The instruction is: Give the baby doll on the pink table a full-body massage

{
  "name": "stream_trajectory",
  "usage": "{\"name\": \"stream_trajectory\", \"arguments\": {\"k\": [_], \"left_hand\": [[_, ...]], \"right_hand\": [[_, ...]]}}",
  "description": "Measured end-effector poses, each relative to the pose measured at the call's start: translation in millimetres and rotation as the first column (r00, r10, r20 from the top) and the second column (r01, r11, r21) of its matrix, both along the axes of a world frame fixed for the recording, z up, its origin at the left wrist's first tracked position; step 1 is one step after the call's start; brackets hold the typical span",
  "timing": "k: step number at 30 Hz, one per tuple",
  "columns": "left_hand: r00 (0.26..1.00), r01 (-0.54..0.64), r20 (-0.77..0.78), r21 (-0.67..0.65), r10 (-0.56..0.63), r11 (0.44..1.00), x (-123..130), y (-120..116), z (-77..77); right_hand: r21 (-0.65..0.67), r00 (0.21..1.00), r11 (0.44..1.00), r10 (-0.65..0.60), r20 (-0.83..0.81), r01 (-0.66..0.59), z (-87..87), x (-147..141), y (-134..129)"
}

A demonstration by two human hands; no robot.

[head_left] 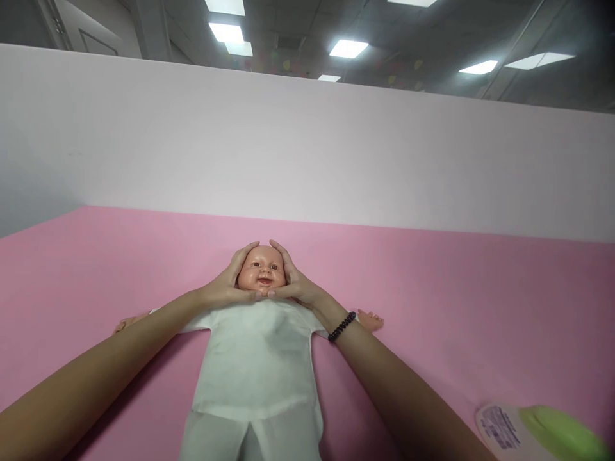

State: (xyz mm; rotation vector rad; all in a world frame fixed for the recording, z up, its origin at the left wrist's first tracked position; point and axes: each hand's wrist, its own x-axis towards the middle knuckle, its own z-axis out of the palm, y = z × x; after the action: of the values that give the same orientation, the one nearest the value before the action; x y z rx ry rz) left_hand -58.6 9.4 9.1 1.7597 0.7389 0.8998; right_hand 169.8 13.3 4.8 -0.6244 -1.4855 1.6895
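Note:
A baby doll [259,358] in a white top and white trousers lies face up, its arms spread out to both sides. My left hand [229,282] cups the left side of its head, the thumb under the chin and the fingers up by the crown. On the other side my right hand [298,282] mirrors this, thumb tip close to the left one below the chin. The doll's face shows between my palms. Both my forearms pass over its sleeves, and its two small hands stick out beyond them. A dark beaded bracelet [342,326] circles my right wrist.
The doll lies on a pink surface [456,307] with a white partition [307,147] standing behind it. At the lower right lies a bottle [542,429] with a green part and a printed label, cut off by the frame. Ceiling lights shine above the partition.

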Motion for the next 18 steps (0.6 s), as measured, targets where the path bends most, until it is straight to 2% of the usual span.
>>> {"name": "stream_trajectory", "arguments": {"k": [6, 18], "left_hand": [[0.999, 0.036, 0.013, -0.006, -0.036, 0.999, -2.6, -0.9, 3.5], [0.999, -0.037, -0.037, 0.035, 0.038, 0.999, -0.7, 0.7, -2.4]], "right_hand": [[0.046, 0.999, 0.998, -0.039, 0.014, 0.038, -2.6, 3.2, 1.5], [0.01, 1.0, 1.0, 0.001, 0.008, -0.001, 1.5, 0.0, -0.6]]}}
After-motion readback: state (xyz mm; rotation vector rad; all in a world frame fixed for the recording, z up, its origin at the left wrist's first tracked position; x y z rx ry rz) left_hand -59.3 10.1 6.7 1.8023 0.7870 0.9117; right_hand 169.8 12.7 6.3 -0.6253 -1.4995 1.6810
